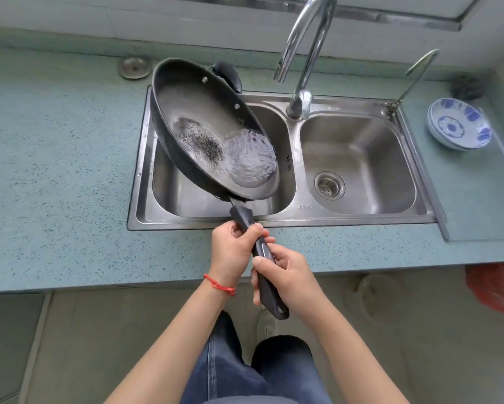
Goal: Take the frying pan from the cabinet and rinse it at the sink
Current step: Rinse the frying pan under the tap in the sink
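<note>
**Pan tilted over the left basin, both hands on the handle**

Taking the double stainless sink (274,220) as my landmark and going left to right: on the speckled green countertop (55,170) past the sink's back-left corner lies a round metal drain cover (134,67). Above the sink's left basin I hold the black frying pan (204,112), tipped so its near right side is lowest; water pools there, rippling, and the middle of the base shows a wet, speckled patch. The pan's short helper grip points away from me, over the sink's back rim.

The long black handle (269,293) runs from the pan back over the sink's front edge toward me. My left hand (233,252), a red string bracelet (218,285) at its wrist, is closed tight around the handle just in front of the sink. My right hand (288,275) is wrapped around the handle below it, nearer the end, thumb on top.

Behind the divider between the basins rises the curved chrome faucet (303,53). A slim second tap (414,74) stands at the sink's back-right corner. To the right of the sink sit stacked blue-and-white bowls (457,123).
</note>
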The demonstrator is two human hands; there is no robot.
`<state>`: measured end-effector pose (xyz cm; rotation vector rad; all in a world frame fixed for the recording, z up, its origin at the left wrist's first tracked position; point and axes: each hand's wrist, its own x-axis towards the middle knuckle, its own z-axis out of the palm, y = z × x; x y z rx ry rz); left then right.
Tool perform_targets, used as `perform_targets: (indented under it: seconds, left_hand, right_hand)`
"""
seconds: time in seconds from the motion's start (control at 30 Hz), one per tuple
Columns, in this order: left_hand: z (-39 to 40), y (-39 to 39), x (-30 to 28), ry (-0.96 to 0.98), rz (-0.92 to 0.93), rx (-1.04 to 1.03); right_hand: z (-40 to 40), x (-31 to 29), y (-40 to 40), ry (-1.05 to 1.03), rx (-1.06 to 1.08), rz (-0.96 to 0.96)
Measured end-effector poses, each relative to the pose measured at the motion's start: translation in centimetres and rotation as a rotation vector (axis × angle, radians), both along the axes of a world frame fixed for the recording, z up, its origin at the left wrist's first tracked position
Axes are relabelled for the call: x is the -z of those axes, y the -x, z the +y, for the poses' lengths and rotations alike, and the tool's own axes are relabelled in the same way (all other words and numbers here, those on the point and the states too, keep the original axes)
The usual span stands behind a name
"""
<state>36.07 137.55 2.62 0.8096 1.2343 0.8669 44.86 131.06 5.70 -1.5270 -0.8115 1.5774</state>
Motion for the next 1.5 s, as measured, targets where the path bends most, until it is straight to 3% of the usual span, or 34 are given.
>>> perform_targets:
  seconds: [0.23,0.5,0.73,0.87,1.17,1.3,1.5]
  left_hand:
    - [-0.4,-0.5,-0.6,0.018,-0.018,-0.045]
    - [-1.5,-0.6,-0.1,0.134,-0.097,-0.128]
    - [-1.5,-0.7,-0.7,0.169,-0.481,-0.147]
    - [-1.3,-0.8,-1.4,0.148,-0.574,-0.114]
    - [-1.7,-1.2,-2.3,-0.024,-0.357,-0.138]
    - [-1.9,-1.5,-2.9,-0.111,-0.231,-0.171]
    - [-2.1,-1.2,-2.7,-0.198,-0.074,-0.179]
  right_hand:
    - [0.2,-0.1,1.1,0.03,0.138,-0.193]
    - [-1.0,1.1,1.1,-0.054,0.147,-0.063]
    - [-1.2,0.5,0.0,-0.161,0.114,0.045]
    - [-1.3,-0.1,-0.6,-0.19,0.095,0.089]
    - [-1.5,-0.3,-2.0,-0.166,-0.031,0.107]
    - [-1.4,-1.4,-2.9,-0.176,-0.115,0.045]
    - [-1.7,-1.5,-1.3,-0.193,-0.038,-0.114]
